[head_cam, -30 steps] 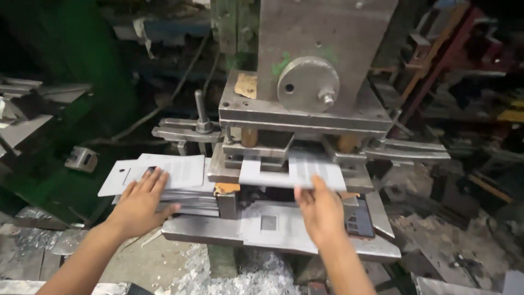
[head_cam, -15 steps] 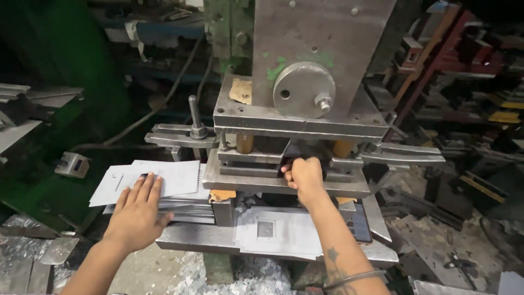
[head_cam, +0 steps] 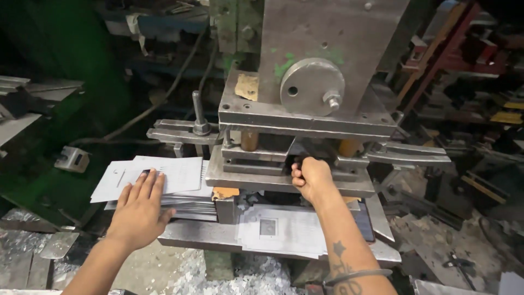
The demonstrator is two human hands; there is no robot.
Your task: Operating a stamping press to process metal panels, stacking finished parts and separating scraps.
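Note:
My left hand (head_cam: 139, 210) lies flat, fingers apart, on a stack of thin white-grey sheets (head_cam: 180, 173) at the left of a heavy steel press (head_cam: 327, 38). My right hand (head_cam: 312, 177) is curled into a fist at the mouth of the gap between the press's die plates (head_cam: 245, 176). Whatever its fingers may hold is hidden inside the gap. Below it, on the lower bed, lies a sheet with a small square hole (head_cam: 281, 232).
A round steel disc (head_cam: 312, 86) sits on the press head directly above my right hand. An upright pin (head_cam: 197, 112) stands on the left clamp bar. Metal scrap (head_cam: 245, 278) litters the floor in front. Cluttered metal parts (head_cam: 480, 186) crowd the right side.
My right hand left the front sheet, moved up and into the die gap, and closed into a fist there. The left hand has stayed on the stack.

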